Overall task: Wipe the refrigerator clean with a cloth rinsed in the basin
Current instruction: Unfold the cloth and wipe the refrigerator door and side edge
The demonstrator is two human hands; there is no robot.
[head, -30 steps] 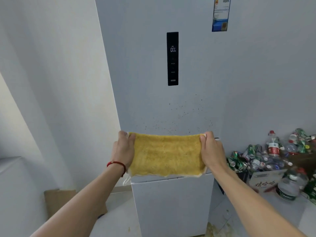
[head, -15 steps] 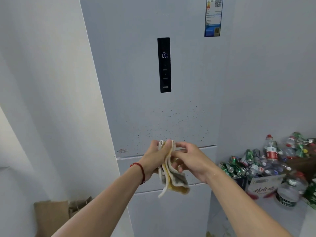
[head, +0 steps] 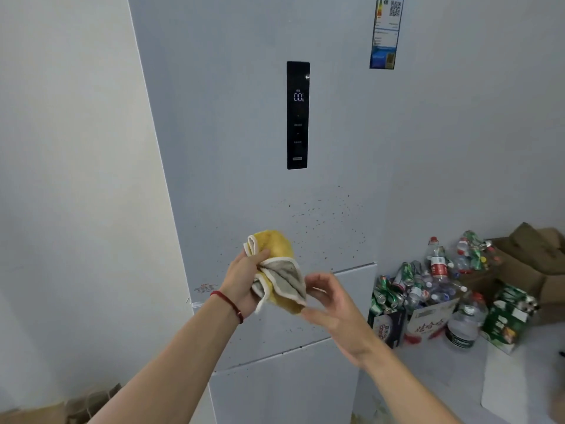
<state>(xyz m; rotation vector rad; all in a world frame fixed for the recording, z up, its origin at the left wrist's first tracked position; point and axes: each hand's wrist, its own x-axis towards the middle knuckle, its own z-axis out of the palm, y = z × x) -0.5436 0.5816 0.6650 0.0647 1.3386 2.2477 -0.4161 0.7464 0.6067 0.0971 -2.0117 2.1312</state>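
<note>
Our left hand [head: 244, 278] grips the folded cloth [head: 279, 270], our right hand [head: 331, 304] spread beside it; specks [head: 321, 215] dot the fridge [head: 244, 148], wiping not yet begun.

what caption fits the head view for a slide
Left hand grips a folded yellow cloth before the speckled refrigerator door; right hand open beside it.

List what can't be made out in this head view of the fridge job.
- Basin: nowhere in the head view.
- Refrigerator top and base: cut off by the frame edges.
- Label text: too small; its top is cropped.
- Cloth centre: folded inside, held by the left hand.
- Right hand: motion-blurred.
</note>
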